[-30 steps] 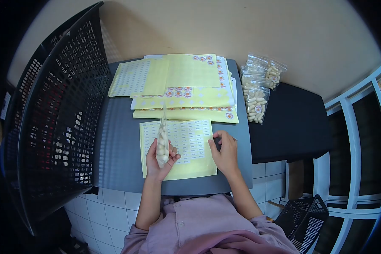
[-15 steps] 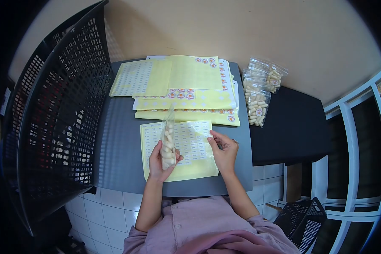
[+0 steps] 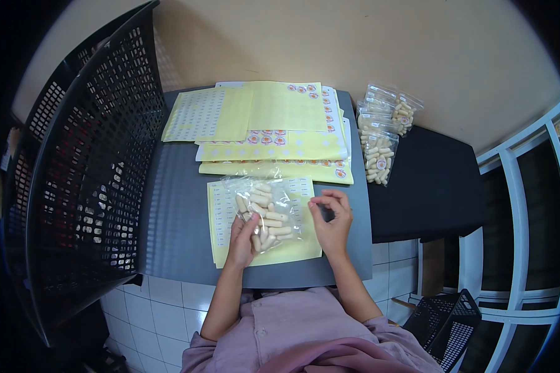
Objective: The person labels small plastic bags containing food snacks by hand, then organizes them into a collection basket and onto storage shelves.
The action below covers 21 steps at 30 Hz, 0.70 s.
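Note:
My left hand (image 3: 242, 244) grips a clear plastic bag of cream-coloured, finger-shaped pieces (image 3: 269, 217) by its lower left side, with the thumb across the front. The bag's broad face is turned up toward me, over a yellow sheet of small printed labels (image 3: 218, 214). Just right of that sheet's edge, my right hand (image 3: 333, 221) is closed in a pinch, thumb against forefinger. Anything between those fingertips is too small to make out. The bag covers most of the sheet's middle.
Yellow and white sticker sheets (image 3: 286, 112) lie stacked at the back of the grey table (image 3: 174, 230). Several filled bags (image 3: 378, 155) rest on a black surface (image 3: 429, 186) at right. A tall black perforated basket (image 3: 93, 168) stands at left, another black crate (image 3: 445, 326) on the floor.
My left hand has turned the bag from edge-on to face-up. My right hand has drawn back slightly from the label sheet, with its fingers pinched.

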### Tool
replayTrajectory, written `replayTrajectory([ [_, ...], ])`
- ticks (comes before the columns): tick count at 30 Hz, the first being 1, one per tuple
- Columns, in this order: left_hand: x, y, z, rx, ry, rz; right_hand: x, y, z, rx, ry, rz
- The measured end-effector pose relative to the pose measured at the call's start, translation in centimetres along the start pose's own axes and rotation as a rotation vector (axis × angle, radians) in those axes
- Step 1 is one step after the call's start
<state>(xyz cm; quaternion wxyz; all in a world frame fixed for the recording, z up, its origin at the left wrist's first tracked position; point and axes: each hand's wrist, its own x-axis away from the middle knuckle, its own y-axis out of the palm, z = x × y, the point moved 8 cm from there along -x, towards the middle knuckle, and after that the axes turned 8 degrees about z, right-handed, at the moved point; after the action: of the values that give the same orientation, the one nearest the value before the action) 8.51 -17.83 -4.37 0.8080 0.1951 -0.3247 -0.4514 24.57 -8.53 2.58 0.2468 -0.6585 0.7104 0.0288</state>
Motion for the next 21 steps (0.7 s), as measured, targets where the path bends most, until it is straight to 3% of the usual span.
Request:
replayTrajectory([
  [3, 0.1, 0.0, 0.2, -0.063, 0.088, 0.012, -0.7, -0.8, -0.6, -0.021, 0.004, 0.062],
  [6, 0.5, 1.2, 1.8, -0.303, 0.360, -0.022, -1.0, 0.0, -2.6, -0.135, 0.033, -0.022],
  [9, 1.3, 2.3, 2.5, -0.321, 0.362, -0.050, -0.9, 2.4, -5.7, -0.187, 0.015, -0.135],
  [12, 1.7, 3.0, 2.7, -0.380, 0.423, -0.079, -0.3, 5.9, -7.3, -0.220, -0.069, -0.406],
  [14, 1.6, 2.6, 2.4, -0.453, 0.524, -0.096, 0.1, 6.9, -7.5, -0.187, -0.100, -0.423],
  [17, 1.6, 2.5, 1.9, -0.409, 0.432, -0.096, 0.5, 7.9, -7.1, -0.164, -0.107, -0.468],
  [21, 1.8, 2.7, 2.4, -0.485, 0.511, -0.098, 0.5, 7.8, -7.4, -0.052, -0.145, -0.466],
])
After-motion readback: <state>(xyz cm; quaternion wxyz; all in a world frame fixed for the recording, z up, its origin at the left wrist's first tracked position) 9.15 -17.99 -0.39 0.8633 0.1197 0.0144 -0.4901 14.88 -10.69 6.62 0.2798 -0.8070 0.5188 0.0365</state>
